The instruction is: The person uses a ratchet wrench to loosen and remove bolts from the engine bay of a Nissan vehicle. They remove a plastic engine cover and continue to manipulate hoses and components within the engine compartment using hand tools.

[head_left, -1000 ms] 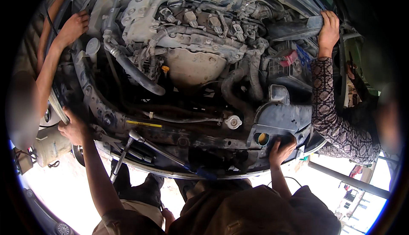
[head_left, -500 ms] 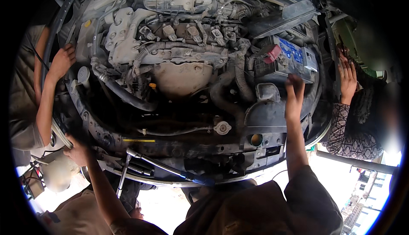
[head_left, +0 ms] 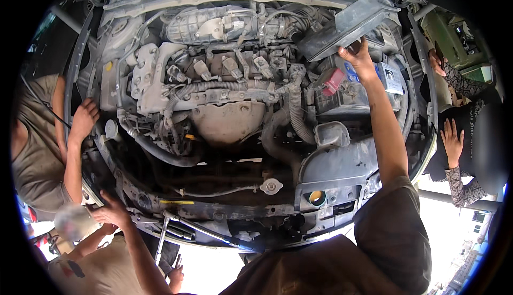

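Note:
My right hand point(head_left: 357, 58) reaches up over the battery point(head_left: 342, 101) and grips the lower edge of a loose black plastic cover point(head_left: 342, 25), thumb beneath it. The battery carries a red terminal cap point(head_left: 333, 81). My left hand point(head_left: 112, 209) is open with fingers spread, beside the pale left front edge of the car. Between my hands lie the dusty engine bay point(head_left: 227, 121), a round radiator cap point(head_left: 271, 186) and, on the front edge, a long ratchet with a blue handle point(head_left: 208, 232).
Co-workers lean in at the left, one hand point(head_left: 85, 118) on the fender, another person crouching low with a pale sleeve point(head_left: 101, 268). At the right, a co-worker in patterned sleeves has a hand point(head_left: 452, 142) beside the fender. A black front panel point(head_left: 342, 164) sits below the battery.
My right hand has risen from the front panel to the black cover, which the right co-worker has released. My left hand has let go of the pale bar. The whole view has shifted.

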### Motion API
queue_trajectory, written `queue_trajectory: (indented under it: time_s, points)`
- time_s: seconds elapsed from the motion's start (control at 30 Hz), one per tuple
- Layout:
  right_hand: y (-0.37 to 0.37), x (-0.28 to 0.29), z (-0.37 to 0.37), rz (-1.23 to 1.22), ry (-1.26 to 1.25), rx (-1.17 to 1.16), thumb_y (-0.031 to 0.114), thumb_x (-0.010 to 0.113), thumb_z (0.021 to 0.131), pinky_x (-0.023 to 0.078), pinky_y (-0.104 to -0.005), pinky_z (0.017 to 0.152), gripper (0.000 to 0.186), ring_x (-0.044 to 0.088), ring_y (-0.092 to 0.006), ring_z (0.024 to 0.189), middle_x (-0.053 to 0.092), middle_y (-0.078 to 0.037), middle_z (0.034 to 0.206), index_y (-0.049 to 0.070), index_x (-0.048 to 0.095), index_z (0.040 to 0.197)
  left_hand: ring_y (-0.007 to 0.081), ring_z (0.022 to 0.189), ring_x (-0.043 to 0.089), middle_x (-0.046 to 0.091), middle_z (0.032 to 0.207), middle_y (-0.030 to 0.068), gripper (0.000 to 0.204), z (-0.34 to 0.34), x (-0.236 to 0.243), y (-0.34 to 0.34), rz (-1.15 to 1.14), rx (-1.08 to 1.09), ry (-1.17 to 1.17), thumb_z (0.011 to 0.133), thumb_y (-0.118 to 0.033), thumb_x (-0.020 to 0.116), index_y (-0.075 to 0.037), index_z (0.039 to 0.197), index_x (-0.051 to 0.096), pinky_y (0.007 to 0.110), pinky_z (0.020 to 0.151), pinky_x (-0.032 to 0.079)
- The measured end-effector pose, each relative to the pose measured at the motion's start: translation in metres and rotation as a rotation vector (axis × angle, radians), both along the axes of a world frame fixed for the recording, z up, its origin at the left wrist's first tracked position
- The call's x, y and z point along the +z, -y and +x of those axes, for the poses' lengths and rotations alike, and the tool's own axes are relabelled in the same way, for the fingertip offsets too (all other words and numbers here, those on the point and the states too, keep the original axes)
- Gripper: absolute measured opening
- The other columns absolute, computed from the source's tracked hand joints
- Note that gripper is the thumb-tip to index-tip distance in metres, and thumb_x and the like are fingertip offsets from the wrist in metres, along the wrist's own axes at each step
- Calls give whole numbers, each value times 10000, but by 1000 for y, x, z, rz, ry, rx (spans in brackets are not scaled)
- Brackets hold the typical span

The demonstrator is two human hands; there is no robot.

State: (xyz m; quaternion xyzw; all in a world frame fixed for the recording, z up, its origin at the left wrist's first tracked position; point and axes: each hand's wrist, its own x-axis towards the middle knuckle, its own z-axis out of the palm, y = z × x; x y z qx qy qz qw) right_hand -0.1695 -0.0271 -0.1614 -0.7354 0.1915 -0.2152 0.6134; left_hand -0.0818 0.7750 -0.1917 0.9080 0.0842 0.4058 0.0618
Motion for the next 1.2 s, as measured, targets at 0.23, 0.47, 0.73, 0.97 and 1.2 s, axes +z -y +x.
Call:
queue_trajectory:
  time_s: [0.23,0.47,0.73,0.97,1.2]
  points:
    - [31,31,-11,-829,232,-192,473,933,415,166,-480,1187,1629,67,-399,1465,-37,-286,1572,19,-206,1488,387,1221,490,472,1330,255,801,-29,26,453,-486,-1177,-677,878,-428,655,84,1394,319,423,1049,401]
    - [29,51,8,-997,242,-142,483,953,305,176,-467,1194,1682,140,-382,1457,42,-288,1559,-2,-128,1499,473,1219,363,307,1318,313,1109,-30,-25,675,-1049,-1114,-544,699,-489,813,1,1468,182,545,1057,328]
    - [34,56,20,-976,264,-131,452,967,299,266,-519,1150,1675,186,-350,1446,58,-251,1567,65,-112,1520,437,1172,414,385,1240,237,1096,1,-35,695,-891,-1163,-401,537,-468,904,20,1319,312,544,998,384]
    - [38,51,22,-838,391,-63,483,948,311,332,-532,1118,1650,265,-346,1407,99,-218,1547,95,-104,1522,420,957,498,477,997,219,922,20,-50,725,-999,-1259,35,421,-407,929,-8,1091,437,533,852,403]
    - [33,58,35,-907,335,-52,460,945,366,328,-544,1118,1577,229,-344,1423,82,-222,1555,82,-55,1524,405,1063,475,442,1106,224,995,32,-49,714,-982,-1232,-383,444,-427,940,30,1130,383,490,933,418]
